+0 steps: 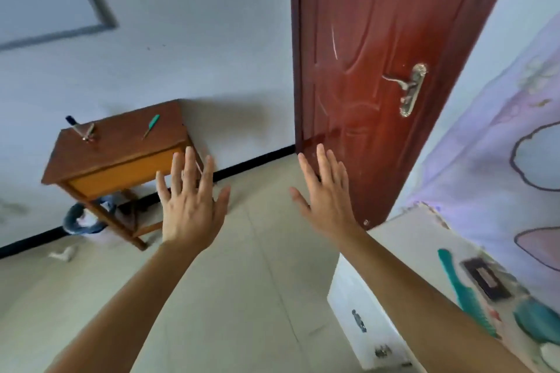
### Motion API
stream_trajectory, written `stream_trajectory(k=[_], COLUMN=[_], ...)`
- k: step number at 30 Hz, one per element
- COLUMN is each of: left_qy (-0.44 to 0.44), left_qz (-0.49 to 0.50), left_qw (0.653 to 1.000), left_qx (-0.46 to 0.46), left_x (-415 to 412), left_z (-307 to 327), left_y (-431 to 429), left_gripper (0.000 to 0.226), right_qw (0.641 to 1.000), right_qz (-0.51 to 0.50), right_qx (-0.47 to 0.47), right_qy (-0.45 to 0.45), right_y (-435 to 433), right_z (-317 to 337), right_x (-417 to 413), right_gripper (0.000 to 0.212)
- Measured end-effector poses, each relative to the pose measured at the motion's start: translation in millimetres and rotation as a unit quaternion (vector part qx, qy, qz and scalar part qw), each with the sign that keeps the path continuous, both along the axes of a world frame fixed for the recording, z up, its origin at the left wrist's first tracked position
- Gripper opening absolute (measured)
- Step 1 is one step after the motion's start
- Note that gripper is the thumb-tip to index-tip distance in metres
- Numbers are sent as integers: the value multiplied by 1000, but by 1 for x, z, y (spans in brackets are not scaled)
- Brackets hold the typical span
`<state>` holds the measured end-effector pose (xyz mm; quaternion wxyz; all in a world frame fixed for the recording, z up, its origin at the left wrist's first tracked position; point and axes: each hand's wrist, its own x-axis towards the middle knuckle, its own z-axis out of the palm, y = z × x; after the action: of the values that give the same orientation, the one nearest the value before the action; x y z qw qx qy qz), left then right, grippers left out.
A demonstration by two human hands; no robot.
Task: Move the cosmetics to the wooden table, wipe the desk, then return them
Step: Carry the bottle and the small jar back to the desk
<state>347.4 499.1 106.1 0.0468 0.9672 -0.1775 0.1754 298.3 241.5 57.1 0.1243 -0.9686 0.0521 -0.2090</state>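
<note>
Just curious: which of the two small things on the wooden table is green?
The slim item nearer the door; the silvery item at left has a dark cap.

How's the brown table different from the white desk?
The wooden table is brown; the desk is white. The wooden table stands by the wall; the desk is nearer, on the right. The wooden table has open legs; the desk front is solid. Both carry small items.

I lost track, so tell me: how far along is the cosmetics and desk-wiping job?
Probably early. A dark-capped item and a green stick lie on the wooden table. The left hand and right hand are open, holding nothing. The white desk carries a teal comb and a black item, so more moving, wiping and the return look left.
</note>
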Motion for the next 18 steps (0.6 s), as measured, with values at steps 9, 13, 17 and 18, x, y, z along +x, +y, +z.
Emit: stream_trajectory(k=[9, 13, 17, 18], left_qy=[-35, -29, -15, -13], left_qz=[112, 143, 158, 157], left_qw=[993, 989, 987, 987], left_qx=[-21, -24, -30, -31], left_x=[85, 127, 183, 201], left_z=[29, 26, 15, 10], left_y=[209, 259, 285, 290], left_gripper=[69, 68, 69, 69], right_qw=[991, 984, 981, 981], right_qz=[133, 175, 192, 194], right_qx=[-23, -18, -13, -12], right_qy=[-14, -14, -14, -14], right_y=[213, 270, 298, 303], right_z=[33, 33, 21, 16], right_x=[159, 212, 278, 298], right_gripper=[69, 69, 70, 70])
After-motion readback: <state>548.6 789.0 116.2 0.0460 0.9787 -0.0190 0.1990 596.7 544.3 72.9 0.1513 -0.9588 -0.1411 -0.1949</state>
